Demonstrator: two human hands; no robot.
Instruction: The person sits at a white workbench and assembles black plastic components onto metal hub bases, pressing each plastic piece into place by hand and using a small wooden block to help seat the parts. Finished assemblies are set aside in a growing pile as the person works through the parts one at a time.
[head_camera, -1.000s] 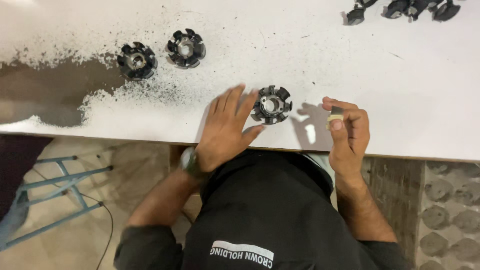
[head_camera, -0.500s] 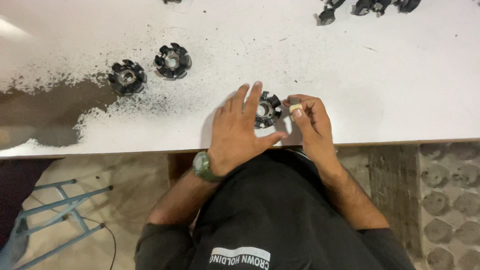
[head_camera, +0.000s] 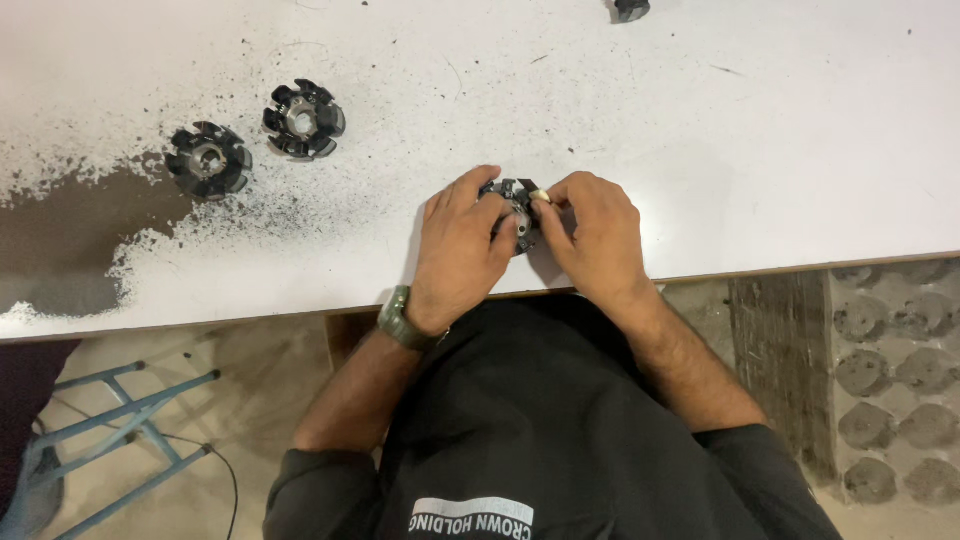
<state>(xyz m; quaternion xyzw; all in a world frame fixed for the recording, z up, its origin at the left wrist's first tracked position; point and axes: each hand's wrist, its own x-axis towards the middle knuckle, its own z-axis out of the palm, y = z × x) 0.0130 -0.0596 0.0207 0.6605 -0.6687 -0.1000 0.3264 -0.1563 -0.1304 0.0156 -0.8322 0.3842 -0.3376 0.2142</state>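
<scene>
Two hands are working close together near the white table's (head_camera: 700, 150) front edge: the left hand (head_camera: 462, 250) is pinning the black toothed ring (head_camera: 520, 200) flat while the right hand (head_camera: 595, 235) is pinching a small pale bit (head_camera: 541, 196) against it.

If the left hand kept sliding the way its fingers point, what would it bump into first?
The left hand points up and a little right, and its fingers already touch the round black toothed part. That comes first; beyond lies bare white table.

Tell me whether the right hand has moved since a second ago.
Yes. The right hand has moved left along the table edge and now meets the left hand on the black toothed part.
</scene>
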